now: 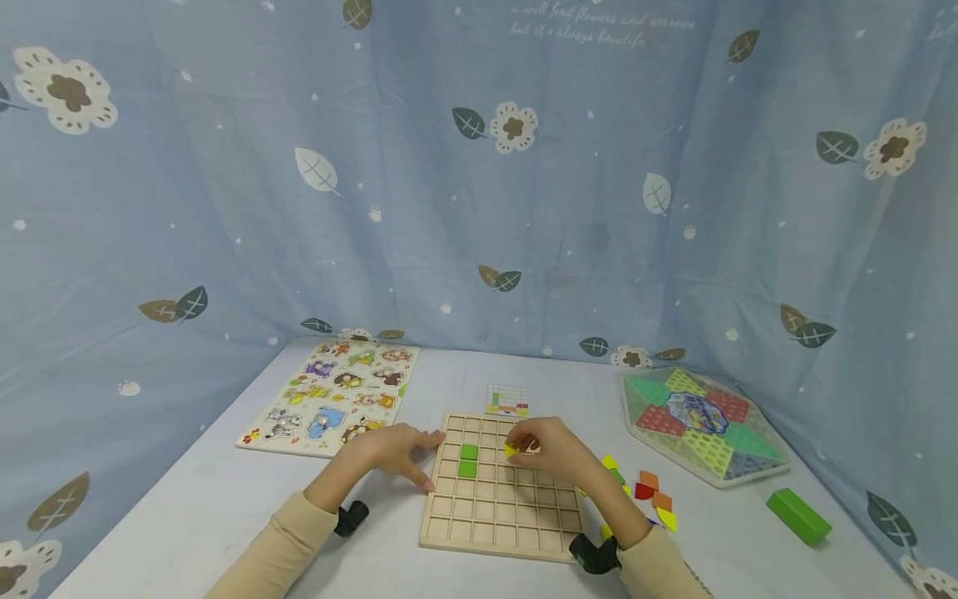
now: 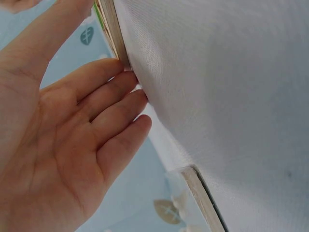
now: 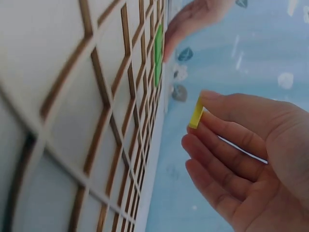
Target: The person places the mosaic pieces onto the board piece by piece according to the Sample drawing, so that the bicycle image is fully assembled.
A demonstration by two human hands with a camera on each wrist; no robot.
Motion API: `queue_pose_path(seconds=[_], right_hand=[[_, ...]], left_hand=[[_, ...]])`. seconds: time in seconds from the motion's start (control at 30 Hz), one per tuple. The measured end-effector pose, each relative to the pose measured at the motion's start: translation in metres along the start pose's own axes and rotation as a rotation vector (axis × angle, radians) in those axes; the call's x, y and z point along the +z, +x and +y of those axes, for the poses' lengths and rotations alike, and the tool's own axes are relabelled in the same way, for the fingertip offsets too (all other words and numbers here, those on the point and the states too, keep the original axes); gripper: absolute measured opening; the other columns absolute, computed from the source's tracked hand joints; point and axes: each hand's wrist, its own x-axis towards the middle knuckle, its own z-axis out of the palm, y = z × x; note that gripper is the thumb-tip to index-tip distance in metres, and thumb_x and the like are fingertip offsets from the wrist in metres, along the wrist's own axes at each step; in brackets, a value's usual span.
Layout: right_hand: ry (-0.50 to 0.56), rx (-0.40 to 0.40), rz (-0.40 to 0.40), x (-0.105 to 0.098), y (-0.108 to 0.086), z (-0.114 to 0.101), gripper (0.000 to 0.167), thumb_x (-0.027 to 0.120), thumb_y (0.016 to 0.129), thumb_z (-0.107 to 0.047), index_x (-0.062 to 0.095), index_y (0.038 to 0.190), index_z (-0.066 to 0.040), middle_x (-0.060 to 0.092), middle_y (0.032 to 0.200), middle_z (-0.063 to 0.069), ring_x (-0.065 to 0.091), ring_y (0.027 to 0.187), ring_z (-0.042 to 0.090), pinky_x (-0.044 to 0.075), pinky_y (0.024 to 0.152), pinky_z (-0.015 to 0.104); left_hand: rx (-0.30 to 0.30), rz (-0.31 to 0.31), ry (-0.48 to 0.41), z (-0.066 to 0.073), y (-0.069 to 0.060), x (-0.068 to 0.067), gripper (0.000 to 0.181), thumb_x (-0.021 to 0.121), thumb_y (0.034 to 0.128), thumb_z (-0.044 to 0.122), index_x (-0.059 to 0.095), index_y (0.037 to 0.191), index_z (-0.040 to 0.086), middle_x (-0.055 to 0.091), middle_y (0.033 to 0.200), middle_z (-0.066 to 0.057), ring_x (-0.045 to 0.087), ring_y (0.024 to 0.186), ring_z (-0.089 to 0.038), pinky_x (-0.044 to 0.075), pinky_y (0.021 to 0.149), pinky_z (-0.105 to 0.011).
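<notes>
Clearly, the right-wrist view bares the yellow piece (image 3: 196, 114) my right fingers (image 3: 234, 110) pinch, half-hidden in head view; beneath them, a grid board (image 1: 482, 509) my outstretched left fingers (image 2: 120, 107) seemingly touch.

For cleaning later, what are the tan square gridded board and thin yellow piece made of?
Gridded board: probably bare wood, matte, pale tan with browner edges. Yellow piece: perhaps painted wood or plastic; smooth, evenly coloured sides leave that open.

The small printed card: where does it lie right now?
In the head view, the card lies just beyond the far edge of the wooden grid board, between the animal puzzle at left and the hexagonal box at right.
</notes>
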Motion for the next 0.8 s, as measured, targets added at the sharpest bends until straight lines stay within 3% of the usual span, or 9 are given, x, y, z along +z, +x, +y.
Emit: queue_pose_path(seconds=[0.23,0.6,0.8], right_hand=[[0.003,-0.005,0.014,0.011,0.010,-0.011,0.015,0.075,0.084,-0.010,0.070,0.097,-0.006,0.069,0.090,0.003,0.063,0.078,0.012,0.055,0.071,0.027],[0.011,-0.044,-0.042,0.020,0.030,-0.006,0.013,0.077,0.082,-0.006,0.070,0.091,-0.001,0.068,0.080,0.006,0.063,0.070,0.014,0.053,0.061,0.022],[0.006,0.002,-0.085,0.023,0.036,-0.006,0.011,0.076,0.083,-0.007,0.071,0.092,-0.003,0.068,0.080,0.003,0.062,0.072,0.013,0.052,0.062,0.022]], left_hand=[[-0.009,0.000,0.017,-0.001,0.000,-0.001,0.087,0.079,0.0723,0.048,0.045,0.146,0.016,0.044,0.147,-0.008,0.041,0.134,-0.032,0.035,0.109,-0.046],[-0.020,-0.007,0.017,-0.002,0.003,0.001,0.087,0.078,0.0726,0.050,0.045,0.146,0.017,0.045,0.146,-0.009,0.042,0.133,-0.032,0.036,0.108,-0.047],[-0.023,-0.007,0.016,-0.003,0.002,0.000,0.088,0.078,0.0727,0.050,0.044,0.147,0.017,0.045,0.146,-0.011,0.041,0.133,-0.032,0.036,0.108,-0.048]])
